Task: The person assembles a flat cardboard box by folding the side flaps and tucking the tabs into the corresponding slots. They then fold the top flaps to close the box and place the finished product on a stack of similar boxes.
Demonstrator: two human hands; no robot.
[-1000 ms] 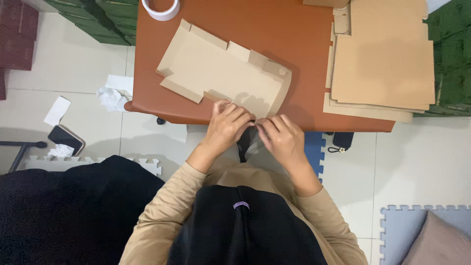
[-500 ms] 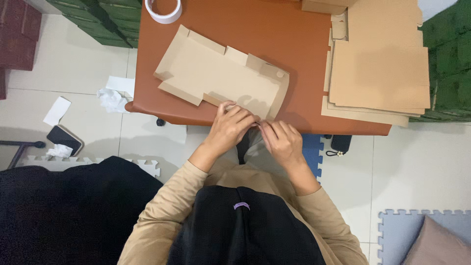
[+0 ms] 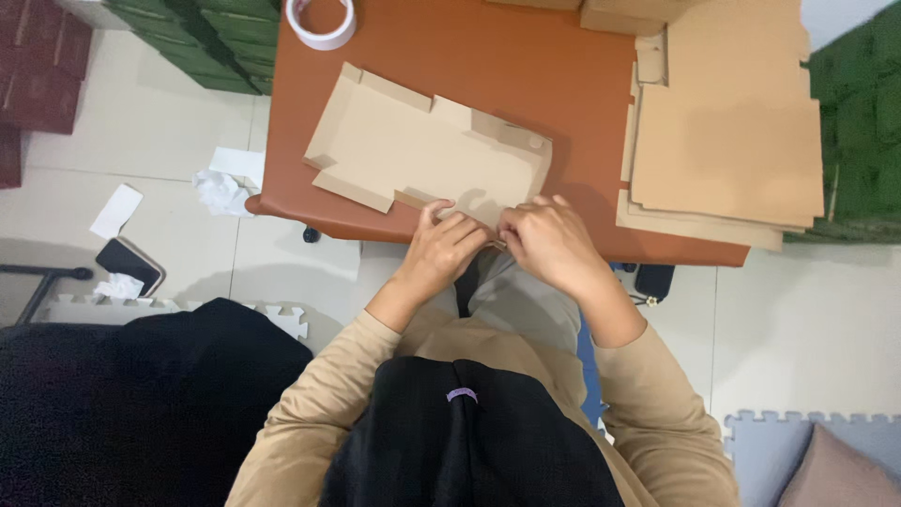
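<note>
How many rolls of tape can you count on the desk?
1. The white tape roll lies flat at the far left edge of the brown desk, beyond the flat cardboard cutout. Its top is cut off by the frame; others may lie out of view.

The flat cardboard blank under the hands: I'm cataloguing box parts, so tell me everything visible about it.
The flat cardboard blank is a plain tan, die-cut sheet with flaps and tabs along its edges. It lies unfolded on the brown table, skewed to the table's edges, its near right corner at the table's front edge. The left hand and right hand press or pinch that corner together. Nothing else touches it; the tape roll lies apart.
</note>
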